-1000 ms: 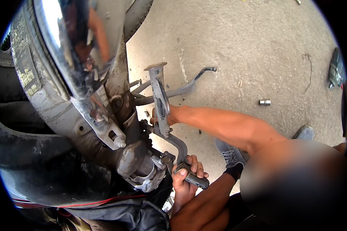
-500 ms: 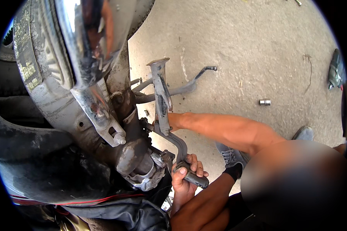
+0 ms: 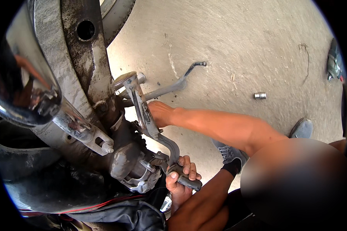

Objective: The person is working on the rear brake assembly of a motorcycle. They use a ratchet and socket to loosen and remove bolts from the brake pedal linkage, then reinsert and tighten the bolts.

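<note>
My left hand (image 3: 176,185) is wrapped from below round the rubber-covered footrest (image 3: 191,183) of a motorcycle, thumb on one side and fingers over the other. A bent metal arm (image 3: 169,144) runs from that footrest up to a worn grey side stand (image 3: 139,104) with a flat round foot. Beyond the stand, my right hand (image 3: 160,114) reaches in from the right. Its fingers are hidden behind the stand, so what they hold does not show. The dirty engine part (image 3: 128,161) of the motorcycle lies just left of both hands.
A chrome shock absorber (image 3: 71,119) and black bodywork (image 3: 58,173) fill the left side. A bent bar (image 3: 173,86) sticks out over the concrete floor (image 3: 239,46). A silver socket (image 3: 260,95) lies there. My grey shoes (image 3: 231,152) stand nearby; a blurred patch covers the lower right.
The view has shifted, so the shock absorber and side stand appear further left and lower. My left hand keeps its hold on the footrest; my right hand stays behind the stand.
</note>
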`<state>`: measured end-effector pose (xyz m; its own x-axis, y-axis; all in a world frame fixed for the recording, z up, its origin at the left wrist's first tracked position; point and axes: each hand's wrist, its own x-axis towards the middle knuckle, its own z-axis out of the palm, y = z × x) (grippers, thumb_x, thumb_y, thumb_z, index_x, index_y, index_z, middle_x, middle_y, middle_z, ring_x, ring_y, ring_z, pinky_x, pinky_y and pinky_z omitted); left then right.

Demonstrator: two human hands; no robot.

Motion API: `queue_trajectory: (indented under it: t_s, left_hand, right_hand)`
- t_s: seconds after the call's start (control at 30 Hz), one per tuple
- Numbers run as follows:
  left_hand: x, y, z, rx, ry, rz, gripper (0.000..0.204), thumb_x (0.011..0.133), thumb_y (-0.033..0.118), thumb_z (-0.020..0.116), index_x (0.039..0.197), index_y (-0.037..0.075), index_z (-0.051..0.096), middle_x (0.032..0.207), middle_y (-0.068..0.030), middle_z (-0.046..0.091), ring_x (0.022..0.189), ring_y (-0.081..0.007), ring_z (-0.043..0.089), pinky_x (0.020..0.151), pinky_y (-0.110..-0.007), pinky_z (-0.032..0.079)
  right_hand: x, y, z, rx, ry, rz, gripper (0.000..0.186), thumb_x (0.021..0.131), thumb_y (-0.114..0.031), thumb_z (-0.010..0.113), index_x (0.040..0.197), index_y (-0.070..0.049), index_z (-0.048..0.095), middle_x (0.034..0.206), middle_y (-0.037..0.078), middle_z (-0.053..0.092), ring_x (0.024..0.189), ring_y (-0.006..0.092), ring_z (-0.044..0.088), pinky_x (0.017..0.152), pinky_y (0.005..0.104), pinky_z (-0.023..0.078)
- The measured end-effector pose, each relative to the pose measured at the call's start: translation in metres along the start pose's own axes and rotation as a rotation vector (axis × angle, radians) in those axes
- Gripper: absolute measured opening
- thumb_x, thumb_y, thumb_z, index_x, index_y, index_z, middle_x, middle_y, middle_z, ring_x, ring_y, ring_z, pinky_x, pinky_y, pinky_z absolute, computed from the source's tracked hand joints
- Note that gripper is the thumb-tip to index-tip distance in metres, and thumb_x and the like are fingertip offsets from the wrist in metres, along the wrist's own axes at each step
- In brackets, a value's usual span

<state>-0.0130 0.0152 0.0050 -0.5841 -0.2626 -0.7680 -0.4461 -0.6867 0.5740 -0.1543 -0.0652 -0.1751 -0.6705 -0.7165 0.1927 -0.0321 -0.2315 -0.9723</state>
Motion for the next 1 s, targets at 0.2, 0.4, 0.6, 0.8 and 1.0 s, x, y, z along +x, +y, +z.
queue_trajectory:
  t_s: [0.2, 0.4, 0.6, 0.8, 1.0]
  left_hand:
    - [0.002, 0.001, 0.000, 0.008, -0.031, -0.066, 0.036, 0.078, 0.030, 0.063, 0.096, 0.006, 0.043, 0.078, -0.0030, 0.043, 0.065, -0.0165, 0.053, 0.069, -0.039, 0.060]
    - [0.002, 0.001, 0.000, -0.056, -0.045, -0.084, 0.036, 0.078, 0.028, 0.063, 0.097, 0.005, 0.043, 0.079, -0.0041, 0.044, 0.066, -0.0180, 0.055, 0.070, -0.040, 0.060]
    - [0.002, 0.002, 0.000, -0.077, -0.041, -0.066, 0.035, 0.078, 0.026, 0.063, 0.097, 0.004, 0.043, 0.079, -0.0045, 0.045, 0.066, -0.0184, 0.055, 0.071, -0.041, 0.060]
    - [0.002, 0.002, 0.002, -0.090, -0.039, -0.060, 0.035, 0.078, 0.026, 0.063, 0.097, 0.004, 0.043, 0.078, -0.0047, 0.045, 0.066, -0.0187, 0.056, 0.070, -0.041, 0.060]
    - [0.003, 0.002, 0.000, -0.086, -0.049, -0.061, 0.034, 0.078, 0.026, 0.062, 0.097, 0.004, 0.043, 0.079, -0.0050, 0.045, 0.066, -0.0189, 0.056, 0.072, -0.042, 0.060]
  right_hand:
    - [-0.004, -0.002, -0.010, 0.162, -0.083, 0.089, 0.029, 0.088, -0.023, 0.050, 0.090, 0.002, 0.064, 0.098, 0.023, 0.063, 0.098, 0.0378, 0.060, 0.086, 0.0449, 0.046]
    - [0.000, 0.008, 0.002, 0.487, -0.102, 0.287, 0.033, 0.087, -0.025, 0.053, 0.099, 0.004, 0.061, 0.104, 0.022, 0.062, 0.100, 0.0342, 0.059, 0.085, 0.0423, 0.046]
    - [-0.001, 0.009, -0.013, 0.918, -0.118, 0.523, 0.029, 0.078, -0.007, 0.067, 0.102, 0.004, 0.057, 0.084, 0.014, 0.063, 0.066, 0.0183, 0.058, 0.057, 0.0331, 0.048]
    - [-0.014, 0.012, -0.011, 1.339, -0.038, 0.640, 0.021, 0.079, -0.007, 0.073, 0.091, 0.005, 0.061, 0.077, 0.012, 0.063, 0.060, 0.0156, 0.056, 0.052, 0.0264, 0.047]
    - [-0.018, 0.007, -0.007, 1.597, -0.005, 0.686, 0.013, 0.085, -0.007, 0.068, 0.088, 0.004, 0.061, 0.076, 0.010, 0.062, 0.061, 0.0153, 0.055, 0.052, 0.0257, 0.046]
